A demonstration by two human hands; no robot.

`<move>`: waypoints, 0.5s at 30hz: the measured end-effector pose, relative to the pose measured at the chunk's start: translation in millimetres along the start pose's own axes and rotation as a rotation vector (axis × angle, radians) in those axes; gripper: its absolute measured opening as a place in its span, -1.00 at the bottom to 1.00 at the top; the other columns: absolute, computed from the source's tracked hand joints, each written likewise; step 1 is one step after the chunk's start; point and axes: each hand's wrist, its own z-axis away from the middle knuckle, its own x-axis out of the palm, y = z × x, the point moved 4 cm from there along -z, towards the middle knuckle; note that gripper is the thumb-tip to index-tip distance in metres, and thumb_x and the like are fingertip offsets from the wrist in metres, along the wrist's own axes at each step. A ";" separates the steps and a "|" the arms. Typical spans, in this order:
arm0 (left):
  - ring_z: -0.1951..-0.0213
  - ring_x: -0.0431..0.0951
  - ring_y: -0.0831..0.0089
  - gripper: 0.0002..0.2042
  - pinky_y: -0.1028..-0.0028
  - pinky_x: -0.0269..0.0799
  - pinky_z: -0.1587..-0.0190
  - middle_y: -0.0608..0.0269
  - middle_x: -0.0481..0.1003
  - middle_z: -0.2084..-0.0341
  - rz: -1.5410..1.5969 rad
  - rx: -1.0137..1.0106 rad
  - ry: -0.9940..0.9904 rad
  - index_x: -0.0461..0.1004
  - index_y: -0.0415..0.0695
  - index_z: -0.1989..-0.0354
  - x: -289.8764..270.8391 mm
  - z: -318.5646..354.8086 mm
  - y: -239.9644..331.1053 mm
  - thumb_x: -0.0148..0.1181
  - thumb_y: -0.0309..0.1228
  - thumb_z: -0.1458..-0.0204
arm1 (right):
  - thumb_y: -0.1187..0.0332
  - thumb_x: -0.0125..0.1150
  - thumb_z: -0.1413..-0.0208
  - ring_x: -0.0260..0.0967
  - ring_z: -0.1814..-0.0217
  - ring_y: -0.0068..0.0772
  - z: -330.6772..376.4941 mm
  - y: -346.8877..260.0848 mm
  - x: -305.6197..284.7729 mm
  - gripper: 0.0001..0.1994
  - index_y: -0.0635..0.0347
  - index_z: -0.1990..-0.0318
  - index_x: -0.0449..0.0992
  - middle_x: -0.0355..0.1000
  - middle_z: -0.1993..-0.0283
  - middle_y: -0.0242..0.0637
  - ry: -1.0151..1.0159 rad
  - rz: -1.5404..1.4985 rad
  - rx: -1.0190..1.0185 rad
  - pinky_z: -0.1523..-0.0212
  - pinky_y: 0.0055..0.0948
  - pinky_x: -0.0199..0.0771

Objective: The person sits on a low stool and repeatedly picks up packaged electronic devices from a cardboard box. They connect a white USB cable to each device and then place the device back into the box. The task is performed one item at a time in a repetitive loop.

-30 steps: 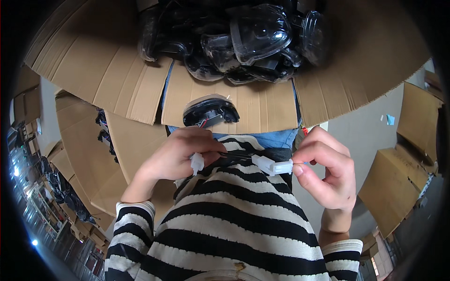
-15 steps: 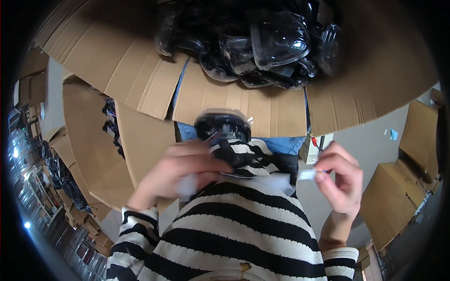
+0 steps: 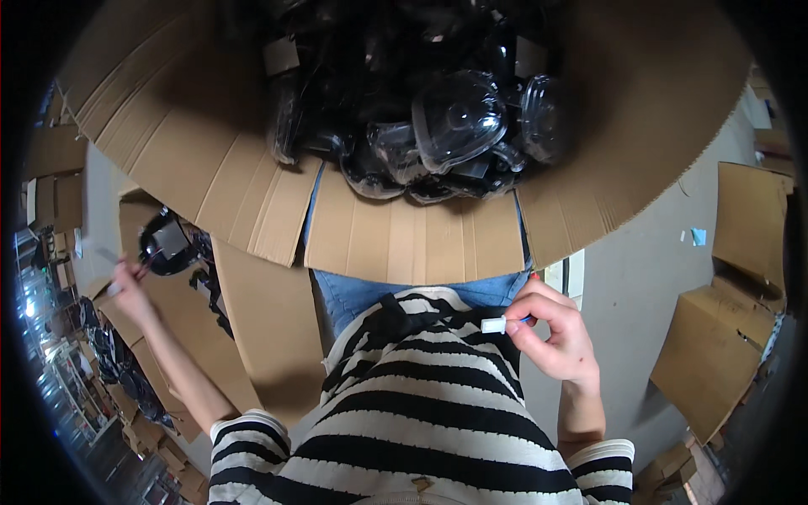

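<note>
At the right of my lap, my right hand [image 3: 551, 330] pinches a small white plug connector [image 3: 493, 325] between thumb and fingers. A bit of blue wire shows at its back end. Far out to the left, my left hand [image 3: 130, 290] is smeared by motion, with something whitish at its fingers. Beside it, over an open carton, is a round black lamp housing [image 3: 172, 244] with a grey square on it. A thin reddish wire shows between hand and housing; whether the fingers grip it is unclear.
A large cardboard box [image 3: 412, 240] ahead holds several black lamp units with clear lenses [image 3: 461, 122]. The left carton [image 3: 273, 320] contains dark wired parts. More cartons [image 3: 715, 353] stand at the right, near a blue scrap [image 3: 699, 237] on the floor.
The black lamp housing has gone from my lap to the left carton, and my left hand has swung out left. My right hand has shifted slightly left and down, still pinching the white connector.
</note>
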 end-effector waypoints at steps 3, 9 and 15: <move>0.25 0.40 0.43 -0.69 0.50 0.30 0.14 0.16 0.40 0.35 -0.187 0.116 -0.057 0.33 -0.28 0.13 77.4 15.8 -20.9 -0.02 -0.30 -0.04 | 0.53 0.08 0.18 0.19 0.53 -0.45 2.9 3.6 -3.7 -0.97 0.27 0.52 0.39 0.25 0.54 -0.33 0.016 -0.005 0.016 0.53 -0.56 0.15; 0.06 0.28 0.22 -0.53 0.34 0.15 -0.03 0.08 0.26 0.09 0.025 0.629 -0.232 0.24 -0.23 0.07 228.7 160.6 239.1 0.19 -0.37 0.21 | 0.52 0.06 0.16 0.21 0.51 -0.43 4.3 13.3 -5.0 -0.98 0.26 0.51 0.38 0.25 0.54 -0.31 0.037 -0.018 0.058 0.52 -0.54 0.16; -0.05 0.14 0.09 -0.30 0.09 0.03 -0.06 0.00 0.11 -0.04 0.010 1.025 -0.734 0.16 -0.13 -0.01 397.0 257.8 293.6 0.31 -0.27 0.41 | 0.51 0.07 0.16 0.23 0.50 -0.42 6.9 10.3 -2.8 -0.98 0.24 0.51 0.38 0.27 0.54 -0.32 0.056 0.015 -0.014 0.52 -0.52 0.18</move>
